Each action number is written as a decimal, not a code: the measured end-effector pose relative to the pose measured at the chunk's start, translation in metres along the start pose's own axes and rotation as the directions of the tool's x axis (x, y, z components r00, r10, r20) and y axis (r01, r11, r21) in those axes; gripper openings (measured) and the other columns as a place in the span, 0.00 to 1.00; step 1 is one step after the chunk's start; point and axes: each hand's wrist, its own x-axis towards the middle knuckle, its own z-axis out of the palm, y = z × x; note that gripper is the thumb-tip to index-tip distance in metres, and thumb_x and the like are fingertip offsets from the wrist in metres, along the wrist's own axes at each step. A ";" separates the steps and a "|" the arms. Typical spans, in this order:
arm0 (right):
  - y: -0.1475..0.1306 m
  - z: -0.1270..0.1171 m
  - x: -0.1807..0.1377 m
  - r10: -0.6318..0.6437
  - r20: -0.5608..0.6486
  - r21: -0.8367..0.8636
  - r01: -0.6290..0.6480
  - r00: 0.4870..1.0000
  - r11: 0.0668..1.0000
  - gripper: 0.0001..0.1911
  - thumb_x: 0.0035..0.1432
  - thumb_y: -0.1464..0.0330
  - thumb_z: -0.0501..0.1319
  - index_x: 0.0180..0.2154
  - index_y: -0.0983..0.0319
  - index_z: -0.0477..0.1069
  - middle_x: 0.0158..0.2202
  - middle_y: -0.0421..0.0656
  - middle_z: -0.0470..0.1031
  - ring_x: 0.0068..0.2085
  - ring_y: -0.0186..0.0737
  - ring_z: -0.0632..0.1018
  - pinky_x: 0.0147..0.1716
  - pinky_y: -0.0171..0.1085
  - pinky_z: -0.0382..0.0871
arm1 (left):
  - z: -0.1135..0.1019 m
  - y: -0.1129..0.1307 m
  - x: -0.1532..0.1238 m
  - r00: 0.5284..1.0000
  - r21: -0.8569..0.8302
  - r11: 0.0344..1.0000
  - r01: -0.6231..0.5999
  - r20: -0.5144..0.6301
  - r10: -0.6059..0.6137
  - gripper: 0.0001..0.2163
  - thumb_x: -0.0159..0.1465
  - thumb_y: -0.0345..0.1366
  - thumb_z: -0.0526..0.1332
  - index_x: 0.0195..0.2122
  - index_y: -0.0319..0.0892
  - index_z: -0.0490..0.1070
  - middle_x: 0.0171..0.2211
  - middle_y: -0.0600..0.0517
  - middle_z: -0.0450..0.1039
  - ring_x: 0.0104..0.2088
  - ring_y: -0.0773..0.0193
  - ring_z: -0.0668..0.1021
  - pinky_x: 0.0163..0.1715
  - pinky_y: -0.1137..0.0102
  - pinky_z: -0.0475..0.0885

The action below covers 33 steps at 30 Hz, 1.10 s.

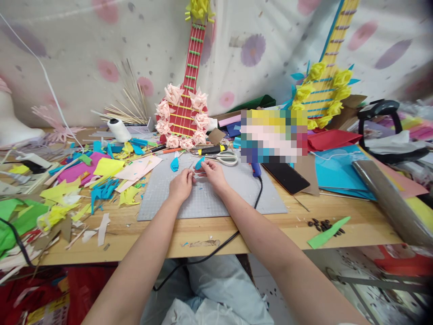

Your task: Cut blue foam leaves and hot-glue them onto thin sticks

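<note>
Over the grey cutting mat (155, 198), my right hand (214, 176) pinches a small blue paper leaf (200, 163) between its fingertips. My left hand (181, 185) is close beside it, fingers and thumb pressed together; whatever is in them is too small to make out. Another blue paper piece (174, 164) lies on the mat just beyond my left hand. Scissors (227, 158) and a yellow-and-black utility knife (212, 150) rest at the mat's far edge. A blue-handled tool (256, 169) with a black cord stands at the right, its upper part hidden by blurring.
Behind stand a red paper guitar (190, 97) with pink flowers and a yellow one (318, 97). Coloured paper scraps (108, 167) cover the left side. A phone (287, 175), blue sheets (341, 174) and dark beads (324, 225) lie right. The black cord (216, 248) crosses the table's front edge.
</note>
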 end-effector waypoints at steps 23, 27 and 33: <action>0.002 -0.001 0.003 -0.010 -0.018 0.027 0.010 1.000 1.000 0.03 0.51 0.71 0.57 0.27 0.63 0.65 0.24 0.38 0.74 0.25 0.28 0.75 0.28 0.30 0.70 | 0.001 -0.001 0.000 1.000 -0.022 1.000 -0.010 -0.022 0.009 0.09 0.62 0.38 0.47 0.35 0.46 0.66 0.31 0.57 0.76 0.30 0.68 0.75 0.28 0.73 0.62; 0.003 -0.002 0.003 -0.003 -0.014 0.021 0.003 1.000 1.000 0.02 0.51 0.71 0.56 0.27 0.63 0.66 0.24 0.38 0.74 0.25 0.28 0.75 0.29 0.30 0.70 | 0.000 -0.001 0.000 1.000 -0.004 1.000 -0.008 0.010 0.008 0.09 0.62 0.38 0.48 0.36 0.46 0.66 0.30 0.56 0.76 0.31 0.67 0.75 0.29 0.73 0.62; 0.001 -0.002 0.002 0.010 0.001 0.005 -0.010 1.000 1.000 0.03 0.52 0.71 0.56 0.28 0.63 0.66 0.25 0.38 0.75 0.25 0.28 0.75 0.30 0.31 0.71 | -0.001 0.001 -0.001 1.000 0.068 0.998 -0.011 -0.004 0.012 0.08 0.61 0.37 0.49 0.34 0.46 0.67 0.29 0.56 0.76 0.32 0.65 0.75 0.29 0.72 0.61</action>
